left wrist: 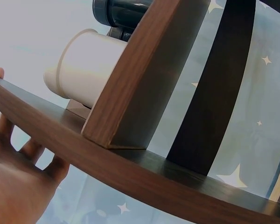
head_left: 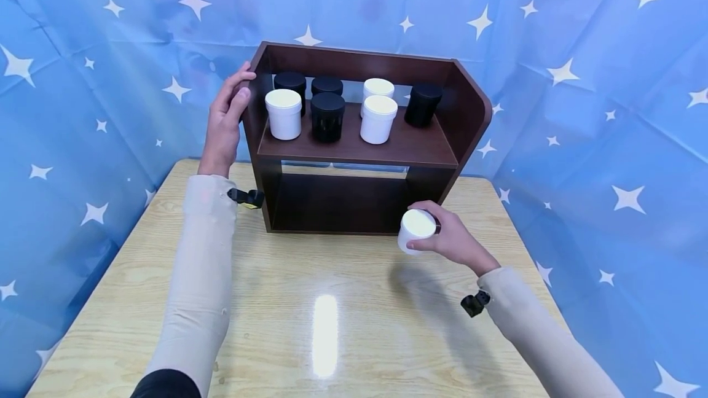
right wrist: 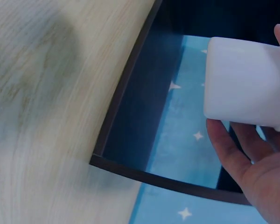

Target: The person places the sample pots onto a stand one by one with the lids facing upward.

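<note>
My right hand (head_left: 450,238) grips a white lidded jar (head_left: 416,231) in front of the lower right of a dark brown two-tier shelf (head_left: 354,155). In the right wrist view, fingers lie under the white jar (right wrist: 245,84) and a fingertip shows on its upper side. My left hand (head_left: 224,118) holds the shelf's left side panel near the top. In the left wrist view, that panel (left wrist: 121,170) runs between one fingertip and the other fingers. Black jars (head_left: 327,118) and white jars (head_left: 378,120) stand upright on the upper tier.
Below, the bottom board (head_left: 343,204) of the shelf holds no jars. The shelf stands toward the back of a pale wooden table (head_left: 276,312). Blue cloth (head_left: 581,109) with white stars hangs behind and at both sides.
</note>
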